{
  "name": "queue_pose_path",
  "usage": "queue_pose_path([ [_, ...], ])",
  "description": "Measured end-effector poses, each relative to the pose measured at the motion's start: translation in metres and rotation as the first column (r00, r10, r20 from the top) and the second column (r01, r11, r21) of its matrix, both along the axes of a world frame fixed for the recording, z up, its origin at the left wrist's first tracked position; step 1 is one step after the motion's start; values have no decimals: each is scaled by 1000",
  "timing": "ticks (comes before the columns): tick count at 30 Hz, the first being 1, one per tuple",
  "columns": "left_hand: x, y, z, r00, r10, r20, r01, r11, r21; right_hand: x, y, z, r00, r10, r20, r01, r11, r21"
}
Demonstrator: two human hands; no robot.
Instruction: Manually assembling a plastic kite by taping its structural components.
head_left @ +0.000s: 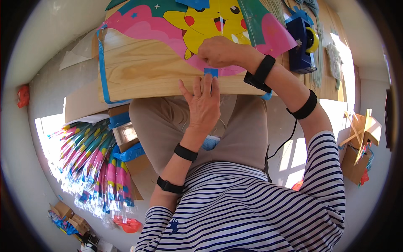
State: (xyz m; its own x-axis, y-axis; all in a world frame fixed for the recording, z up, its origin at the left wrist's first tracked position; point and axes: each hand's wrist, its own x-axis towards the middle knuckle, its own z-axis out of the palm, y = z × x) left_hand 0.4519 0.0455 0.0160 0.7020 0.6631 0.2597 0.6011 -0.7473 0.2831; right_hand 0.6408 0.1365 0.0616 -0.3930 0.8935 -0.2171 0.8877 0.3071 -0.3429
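A large printed kite sheet (155,27) in pink, green and yellow, bearing a yellow cartoon figure, lies over the far part of the wooden table. At its near edge sits a small blue patch (211,72). My left hand (203,101) reaches up to this patch with fingers stretched out, the fingertips resting on it. Just beyond, over the lower part of the figure, my right hand (220,51) is closed with its fingers curled down. Whatever it may pinch is hidden beneath the hand.
To the right stands a dark blue tape dispenser (300,46) with a yellow roll (312,40). Thin pale sticks (321,54) and a clear plastic box (334,61) lie beyond it. Blue tape (101,67) edges the wooden table (138,63). Folded colourful kites (94,155) are heaped at lower left.
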Motion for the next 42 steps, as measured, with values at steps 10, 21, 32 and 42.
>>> queue_pose_path([
  [10,-1,2,1,1000,-24,-19,25,1000,17,-3,2,1,997,-7,80,7,1000,3],
  [21,-1,5,4,999,-40,-29,40,999,26,-11,6,11,966,-48,254,25,995,93],
  [32,-1,4,2,998,-40,-54,41,999,21,-10,-3,9,954,-234,187,219,970,102],
  [42,-1,4,2,997,-43,-60,45,999,30,-2,-7,4,929,-349,126,323,928,188],
])
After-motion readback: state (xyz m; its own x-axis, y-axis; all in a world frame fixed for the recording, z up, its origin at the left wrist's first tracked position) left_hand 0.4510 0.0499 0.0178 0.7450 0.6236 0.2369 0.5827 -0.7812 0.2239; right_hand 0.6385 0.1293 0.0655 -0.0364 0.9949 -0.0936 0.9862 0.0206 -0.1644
